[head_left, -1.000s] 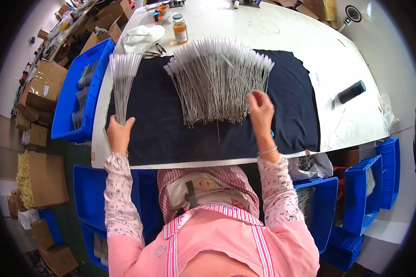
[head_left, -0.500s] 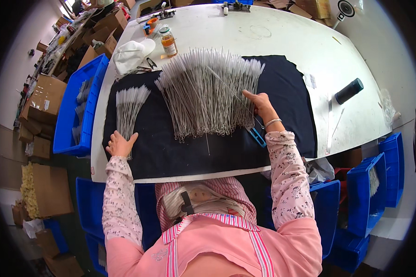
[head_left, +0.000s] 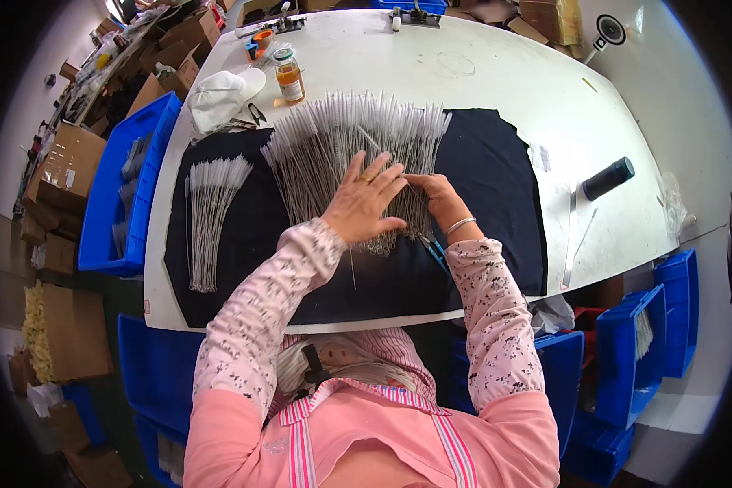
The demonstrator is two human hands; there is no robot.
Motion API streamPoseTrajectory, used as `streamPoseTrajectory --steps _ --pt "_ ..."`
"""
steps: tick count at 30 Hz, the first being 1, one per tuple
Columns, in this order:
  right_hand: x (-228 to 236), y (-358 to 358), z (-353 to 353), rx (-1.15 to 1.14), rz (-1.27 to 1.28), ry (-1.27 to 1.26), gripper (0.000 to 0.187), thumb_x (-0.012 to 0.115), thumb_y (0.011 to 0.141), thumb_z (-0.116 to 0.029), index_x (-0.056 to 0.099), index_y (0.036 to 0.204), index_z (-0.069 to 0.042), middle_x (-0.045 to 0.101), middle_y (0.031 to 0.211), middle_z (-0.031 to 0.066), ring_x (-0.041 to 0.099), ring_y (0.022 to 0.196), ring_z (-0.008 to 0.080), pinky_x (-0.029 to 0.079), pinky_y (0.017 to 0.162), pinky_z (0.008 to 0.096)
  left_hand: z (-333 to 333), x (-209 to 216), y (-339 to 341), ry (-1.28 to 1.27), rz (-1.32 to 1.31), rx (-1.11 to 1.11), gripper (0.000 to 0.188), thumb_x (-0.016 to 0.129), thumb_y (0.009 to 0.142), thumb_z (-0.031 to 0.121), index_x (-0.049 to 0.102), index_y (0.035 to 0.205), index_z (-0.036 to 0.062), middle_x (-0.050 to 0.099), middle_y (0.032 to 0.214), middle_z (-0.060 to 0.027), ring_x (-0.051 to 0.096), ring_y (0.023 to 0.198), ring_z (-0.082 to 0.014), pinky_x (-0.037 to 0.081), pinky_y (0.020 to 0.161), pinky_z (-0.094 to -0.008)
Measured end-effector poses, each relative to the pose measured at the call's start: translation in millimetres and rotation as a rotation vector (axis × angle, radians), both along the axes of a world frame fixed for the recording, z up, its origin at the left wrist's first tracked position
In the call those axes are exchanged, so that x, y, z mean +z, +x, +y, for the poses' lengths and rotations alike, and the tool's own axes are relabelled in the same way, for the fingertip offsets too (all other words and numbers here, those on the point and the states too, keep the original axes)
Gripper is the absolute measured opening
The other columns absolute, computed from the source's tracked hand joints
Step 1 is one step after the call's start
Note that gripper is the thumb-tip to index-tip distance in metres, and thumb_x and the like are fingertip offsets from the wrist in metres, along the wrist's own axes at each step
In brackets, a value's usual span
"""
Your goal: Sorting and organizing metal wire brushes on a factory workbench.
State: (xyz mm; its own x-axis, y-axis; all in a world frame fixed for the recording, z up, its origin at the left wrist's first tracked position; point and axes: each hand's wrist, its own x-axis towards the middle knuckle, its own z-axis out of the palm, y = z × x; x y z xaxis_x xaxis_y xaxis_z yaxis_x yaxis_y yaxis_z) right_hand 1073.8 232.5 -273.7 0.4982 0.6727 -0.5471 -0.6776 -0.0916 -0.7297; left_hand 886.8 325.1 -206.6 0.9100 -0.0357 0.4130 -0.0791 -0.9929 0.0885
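A wide pile of wire straw brushes (head_left: 309, 167) lies on a dark cloth (head_left: 496, 211), white bristles away from me and looped wire ends toward me. My left hand (head_left: 364, 199) rests over the middle of the pile, open, with fingers spread. At the pile's right side, my right hand (head_left: 439, 202) is closed on the edge brushes, its thumb across the stems; its other fingers are mostly hidden. A smaller bunch of brushes (head_left: 211, 220) lies apart on the left, untouched. Just below my right hand is a blue-handled tool (head_left: 435, 250), partly covered.
On the white table (head_left: 512, 73) stand a jar of amber liquid (head_left: 289, 77) and a white cap (head_left: 220, 99), with a dark cylinder (head_left: 608, 179) lying right. Blue bins (head_left: 98, 232) flank the table; cardboard boxes (head_left: 69, 167) sit further left.
My left hand has let go of the small bunch and moved right onto the large pile. The right hand stays at the pile's right side, its thumb now lying further over the stems.
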Motion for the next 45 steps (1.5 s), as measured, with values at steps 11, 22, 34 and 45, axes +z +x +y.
streamPoseTrajectory --steps 11,22,34,45 --pt "23 -5 0 0.132 -0.067 -0.039 0.018 0.071 0.07 -0.001 0.066 0.084 0.008 0.067 0.08 0.0148 0.066 0.065 0.0243 0.055 0.059 0.0351 26 -44 24 -0.125 0.02 0.046 0.049 0.06 0.081 0.046 0.046 0.115 0.0147 0.046 0.121 -0.0062 0.034 0.125 -0.0246 0.016 0.11 -0.0442" --pt "39 34 -26 0.255 -0.224 -0.225 0.012 0.066 0.072 -0.002 0.063 0.08 0.006 0.066 0.072 0.0114 0.064 0.057 0.0221 0.055 0.055 0.032 23 -44 21 -0.073 -0.026 0.005 0.034 0.061 0.075 0.027 0.057 0.107 0.0153 0.044 0.123 -0.0055 0.028 0.128 -0.025 0.009 0.112 -0.047" --pt "12 32 -23 0.397 -0.821 -0.233 0.018 0.065 0.071 -0.008 0.064 0.084 0.004 0.065 0.077 0.0116 0.065 0.066 0.022 0.053 0.057 0.0339 8 -33 63 -0.264 -0.085 -0.344 0.015 0.06 0.069 0.016 0.058 0.078 0.0049 0.059 0.082 -0.0134 0.056 0.091 -0.0316 0.038 0.095 -0.0447" --pt "53 59 -47 0.516 -0.71 -0.383 0.009 0.061 0.069 -0.008 0.064 0.076 -0.002 0.059 0.065 0.0032 0.056 0.054 0.0153 0.044 0.053 0.0268 -2 -58 64 -0.083 0.096 -0.334 0.033 0.065 0.058 0.023 0.059 0.086 0.0063 0.06 0.087 -0.0105 0.06 0.088 -0.0277 0.034 0.101 -0.0435"
